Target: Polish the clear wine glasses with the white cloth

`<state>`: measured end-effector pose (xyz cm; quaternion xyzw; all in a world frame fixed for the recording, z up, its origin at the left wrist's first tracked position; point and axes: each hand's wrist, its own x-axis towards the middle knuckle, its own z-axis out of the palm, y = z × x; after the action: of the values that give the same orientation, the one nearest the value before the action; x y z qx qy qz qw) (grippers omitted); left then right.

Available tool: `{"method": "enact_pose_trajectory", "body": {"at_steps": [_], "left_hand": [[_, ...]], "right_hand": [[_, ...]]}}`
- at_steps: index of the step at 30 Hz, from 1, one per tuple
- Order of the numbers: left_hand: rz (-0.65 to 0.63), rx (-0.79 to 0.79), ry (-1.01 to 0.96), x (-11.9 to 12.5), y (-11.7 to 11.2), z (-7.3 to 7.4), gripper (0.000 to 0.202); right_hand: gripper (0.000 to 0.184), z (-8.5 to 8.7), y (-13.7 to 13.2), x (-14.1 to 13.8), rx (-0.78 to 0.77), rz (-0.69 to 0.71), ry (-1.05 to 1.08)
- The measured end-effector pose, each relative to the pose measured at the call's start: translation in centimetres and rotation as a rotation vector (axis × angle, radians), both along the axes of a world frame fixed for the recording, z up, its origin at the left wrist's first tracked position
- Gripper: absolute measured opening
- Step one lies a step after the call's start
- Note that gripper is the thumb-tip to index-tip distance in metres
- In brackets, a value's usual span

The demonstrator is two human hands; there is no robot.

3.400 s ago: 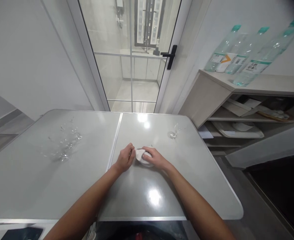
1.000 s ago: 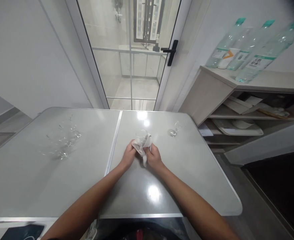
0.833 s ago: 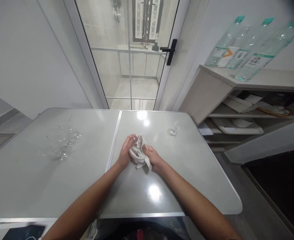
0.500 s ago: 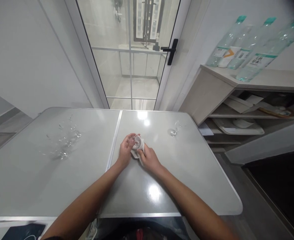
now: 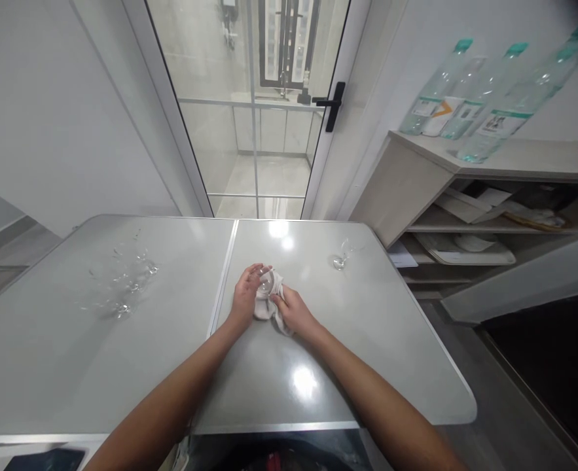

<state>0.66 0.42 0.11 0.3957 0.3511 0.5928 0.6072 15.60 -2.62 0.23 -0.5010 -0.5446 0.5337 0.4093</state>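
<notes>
Over the middle of the table (image 5: 180, 379), my left hand (image 5: 245, 293) is closed around a small clear glass (image 5: 266, 281), its fingers on the far left side of the bowl. A white cloth (image 5: 265, 310) lies bunched against the glass on the near right side. My right hand (image 5: 294, 309) pinches this cloth, thumb on top, with a loose end hanging below the fingers. Whether the glass has a stem is hidden by the cloth and hands.
Several clear glasses (image 5: 123, 307) stand grouped on the table's left half. One more clear stemmed glass (image 5: 339, 262) is at the far right. Beyond the table are a glazed door (image 5: 281, 176) and a shelf unit (image 5: 416, 176) bearing several plastic bottles (image 5: 502, 124).
More of the white cloth now shows below the glass, and its end hangs lower by my right hand. The glass has turned slightly in my left hand. The view has shifted a little.
</notes>
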Motion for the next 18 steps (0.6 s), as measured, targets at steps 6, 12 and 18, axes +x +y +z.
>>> {"method": "enact_pose_trajectory", "body": {"at_steps": [6, 12, 18], "left_hand": [[-0.047, 0.002, -0.067, -0.29, 0.07, -0.15, 0.050], [-0.032, -0.039, -0.061, -0.15, 0.13, -0.29, 0.050], [0.013, 0.047, -0.005, -0.19, 0.18, -0.55, 0.051]], "right_hand": [[0.047, 0.09, -0.20, -0.04, -0.088, 0.108, 0.163], [0.049, -0.16, 0.10, 0.23, -0.044, 0.132, 0.169], [0.020, 0.00, -0.31, -0.54, 0.181, -0.095, -0.416]]}}
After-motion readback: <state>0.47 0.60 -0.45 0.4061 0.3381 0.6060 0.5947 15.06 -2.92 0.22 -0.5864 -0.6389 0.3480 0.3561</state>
